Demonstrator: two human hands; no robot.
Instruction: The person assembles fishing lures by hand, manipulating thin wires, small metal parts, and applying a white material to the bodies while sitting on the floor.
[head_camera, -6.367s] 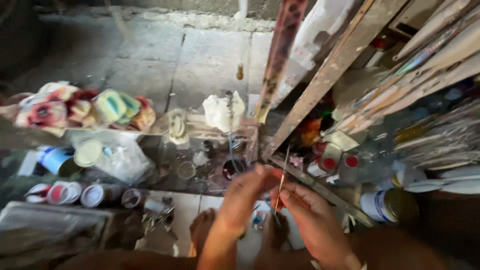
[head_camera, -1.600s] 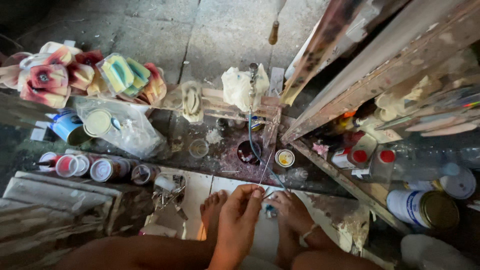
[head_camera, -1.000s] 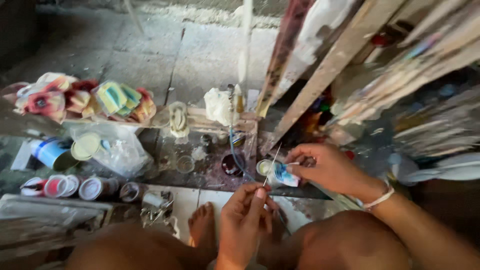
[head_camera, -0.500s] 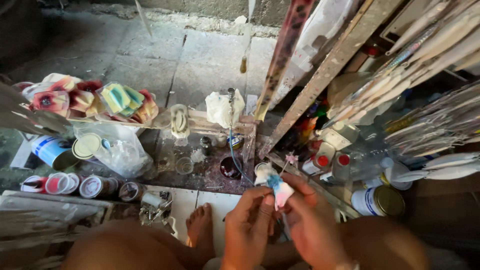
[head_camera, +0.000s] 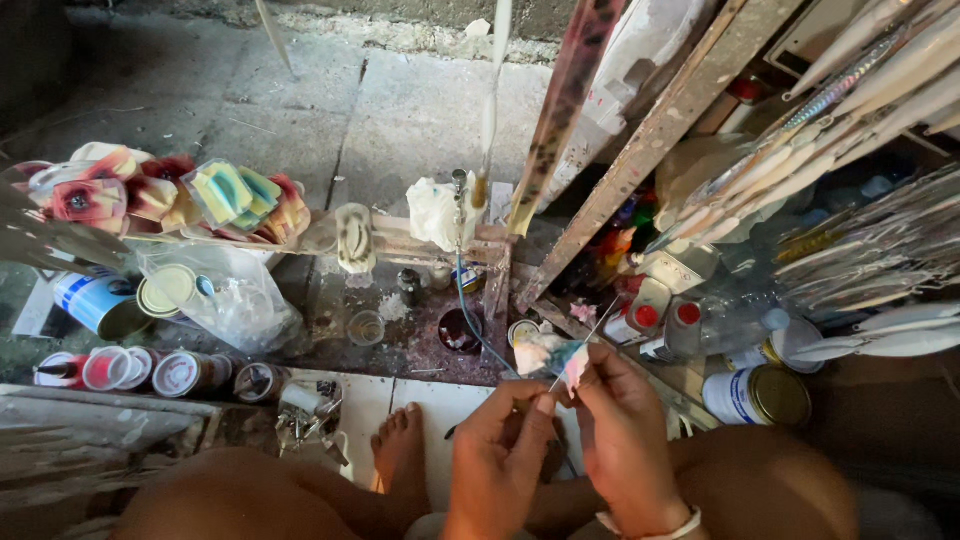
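Fingers (head_camera: 540, 405) of the left hand (head_camera: 497, 460) are pressed together, pinching the lower edge of a small painted piece (head_camera: 553, 357); those of the right hand (head_camera: 625, 440) are closed on its right side, and a thin rod (head_camera: 590, 335) is seen rising up and right from the same grip. The piece is held between the two hands, above the white tile (head_camera: 420, 420) and the bare foot (head_camera: 403, 455), just in front of the stained bench (head_camera: 400, 330).

A second ago the right hand was reached out to the bench with the piece, apart from the left; now it is drawn back and both hands are brought together on it. By that, fine work on the piece looks to be back in hand, not reaching for paint.

Around it, sloping planks (head_camera: 660, 130) are seen on the right, coloured sponges (head_camera: 180, 195) on the left, a blue can (head_camera: 95, 300), a plastic bag (head_camera: 225, 295), a row of small tins (head_camera: 150, 370), a dark paint pot (head_camera: 460, 330).
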